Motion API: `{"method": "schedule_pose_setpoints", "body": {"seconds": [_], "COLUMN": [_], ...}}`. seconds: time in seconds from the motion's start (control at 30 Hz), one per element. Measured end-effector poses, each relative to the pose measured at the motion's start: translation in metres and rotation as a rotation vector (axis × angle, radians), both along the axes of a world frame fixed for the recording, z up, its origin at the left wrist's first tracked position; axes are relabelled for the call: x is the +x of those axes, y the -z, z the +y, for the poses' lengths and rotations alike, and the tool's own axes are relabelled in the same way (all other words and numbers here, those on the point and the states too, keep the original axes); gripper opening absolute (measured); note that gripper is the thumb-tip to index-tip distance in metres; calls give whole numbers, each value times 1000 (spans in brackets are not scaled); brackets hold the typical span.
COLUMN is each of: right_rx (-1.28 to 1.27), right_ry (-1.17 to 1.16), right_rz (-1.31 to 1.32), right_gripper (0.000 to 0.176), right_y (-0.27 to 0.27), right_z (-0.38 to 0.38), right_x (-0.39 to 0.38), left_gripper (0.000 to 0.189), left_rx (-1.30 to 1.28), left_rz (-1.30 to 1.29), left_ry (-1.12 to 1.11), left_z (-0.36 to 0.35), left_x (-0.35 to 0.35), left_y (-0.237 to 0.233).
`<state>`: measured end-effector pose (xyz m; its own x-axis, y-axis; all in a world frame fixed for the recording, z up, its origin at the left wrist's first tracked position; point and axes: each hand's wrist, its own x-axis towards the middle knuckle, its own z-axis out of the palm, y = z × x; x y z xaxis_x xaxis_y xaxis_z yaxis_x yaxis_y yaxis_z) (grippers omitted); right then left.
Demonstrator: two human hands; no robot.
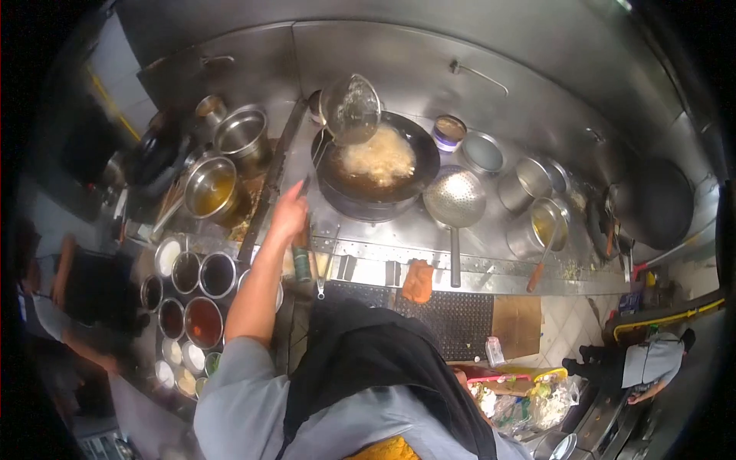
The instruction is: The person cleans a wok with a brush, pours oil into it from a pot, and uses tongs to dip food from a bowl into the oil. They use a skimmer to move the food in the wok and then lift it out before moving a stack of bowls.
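Note:
My left hand (pixel 289 215) is closed around the dark handle of a round strainer (pixel 350 107), its arm reaching up from the lower left. The strainer is tilted over the back left of a black wok (pixel 426 161) on the stove. Inside the wok, pale food (pixel 379 157) sits in bubbling, foaming oil. Of my right arm, only a sliver of skin (pixel 462 377) shows beside the black apron; its fingers are hidden. A perforated ladle (pixel 455 198) rests right of the wok, its handle pointing toward me.
Pots (pixel 211 186) stand at the left, above several sauce containers (pixel 204 322). At the right are steel pots (pixel 526 184) and another wok (pixel 654 203). An orange cloth (pixel 418 281) hangs at the front edge. Another person (pixel 652 360) stands at the far right.

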<state>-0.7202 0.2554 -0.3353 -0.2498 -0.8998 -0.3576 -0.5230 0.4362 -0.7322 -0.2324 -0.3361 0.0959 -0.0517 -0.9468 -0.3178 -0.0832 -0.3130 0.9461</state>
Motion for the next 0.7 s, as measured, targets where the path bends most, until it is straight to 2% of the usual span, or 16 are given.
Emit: {"method": "schedule_pose_setpoints", "body": {"seconds": [0.07, 0.13, 0.2, 0.23, 0.3, 0.4, 0.43, 0.47, 0.53, 0.63, 0.7], "right_rx": [18, 208, 305, 333, 368, 409, 419, 432, 441, 444, 434], "right_ry": [95, 330, 394, 400, 393, 365, 355, 344, 329, 296, 268], "right_rz": [-10, 168, 163, 148, 113, 82, 78, 73, 65, 58, 52], "right_gripper": [21, 23, 23, 24, 24, 25, 26, 26, 27, 28, 28], "right_y": [-18, -74, -106, -120, -135, -149, -150, -154, -155, -157, -157], "right_z": [-3, -6, -13, -19, -29, -33, -36, -39, -43, -53, -61], "right_x": [7, 28, 38, 44, 53, 60, 62, 65, 67, 67, 65], "left_gripper": [50, 51, 51, 51, 50, 50, 50, 50, 44, 50, 56], "left_rx": [-804, -707, -539, -535, -461, -390, -391, -385, -573, -657, -713], "left_rz": [-545, -728, -866, -861, -1120, -1219, -1194, -1190, -1085, -1021, -961], "left_ry": [-31, -59, -80, -80, 7, 136, 85, 83, -69, -43, -36], "left_z": [-65, -87, -119, -137, -169, -204, -210, -205, -185, -124, -87], "left_x": [12, 3, -7, -9, -15, -13, -12, -8, -1, 9, 14], "left_y": [43, 0, -23, -24, -17, 14, 23, 26, 23, 5, 14]}}
